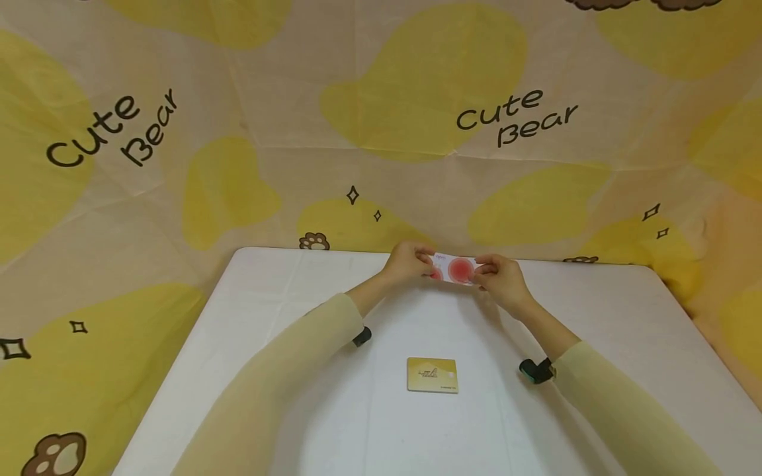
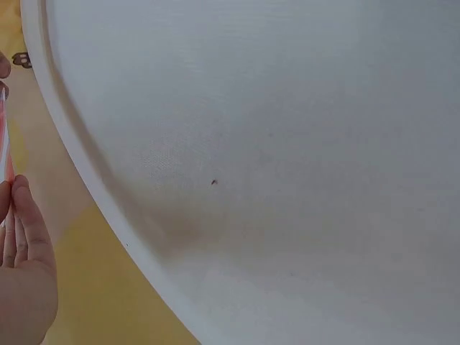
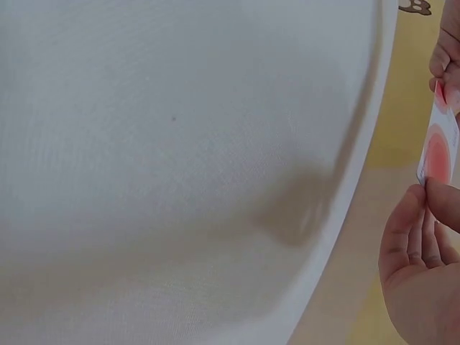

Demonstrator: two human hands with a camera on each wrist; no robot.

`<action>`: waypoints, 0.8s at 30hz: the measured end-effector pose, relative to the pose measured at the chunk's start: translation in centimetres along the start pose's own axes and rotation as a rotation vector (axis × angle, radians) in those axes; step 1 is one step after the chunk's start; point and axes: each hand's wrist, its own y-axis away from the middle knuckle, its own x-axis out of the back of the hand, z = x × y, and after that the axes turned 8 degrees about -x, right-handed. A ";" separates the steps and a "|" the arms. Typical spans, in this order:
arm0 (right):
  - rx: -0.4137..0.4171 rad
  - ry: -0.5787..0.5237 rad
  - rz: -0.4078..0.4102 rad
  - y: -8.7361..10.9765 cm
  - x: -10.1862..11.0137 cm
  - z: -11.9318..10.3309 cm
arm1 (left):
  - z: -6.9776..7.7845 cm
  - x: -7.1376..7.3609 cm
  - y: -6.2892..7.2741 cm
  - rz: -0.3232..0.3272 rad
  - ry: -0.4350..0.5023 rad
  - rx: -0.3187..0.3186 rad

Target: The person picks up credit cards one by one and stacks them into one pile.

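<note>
My left hand point(image 1: 409, 260) and right hand point(image 1: 503, 282) pinch opposite ends of a small white card with red circles point(image 1: 459, 270). It is held up near the table's far edge, its printed side toward the head camera. In the right wrist view the right hand point(image 3: 424, 266) grips the near end of the card point(image 3: 437, 147) between thumb and fingers. Only part of the left hand point(image 2: 29, 266) shows in the left wrist view, at the left border, with the card seen almost edge-on. A flat gold rectangle point(image 1: 432, 375), card-sized with dark print, lies on the table between the forearms.
The white table point(image 1: 333, 430) has a raised rim and rounded far corners. Behind it hangs a yellow and beige cloth point(image 1: 393, 178) printed with "Cute Bear". Dark wrist devices point(image 1: 536, 371) stick out below both sleeves.
</note>
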 end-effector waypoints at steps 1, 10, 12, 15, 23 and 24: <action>0.001 0.000 -0.003 0.1 0.0 0.0 | 0.0 0.0 0.1 0.000 0.011 0.002; 0.004 -0.002 -0.017 1.2 0.1 -0.5 | 0.4 0.4 1.5 -0.004 0.042 0.019; 0.005 0.001 -0.019 1.3 -0.1 -0.6 | 0.5 0.6 1.8 -0.002 0.032 0.025; 0.005 0.006 -0.029 1.7 -0.3 -0.9 | 0.4 0.8 2.4 0.005 0.021 0.039; 0.003 0.002 -0.063 2.6 -0.8 -1.8 | 0.8 1.4 4.0 0.031 0.041 0.058; 0.001 -0.002 -0.067 2.7 -0.8 -1.9 | 0.9 1.4 4.2 0.034 0.045 0.059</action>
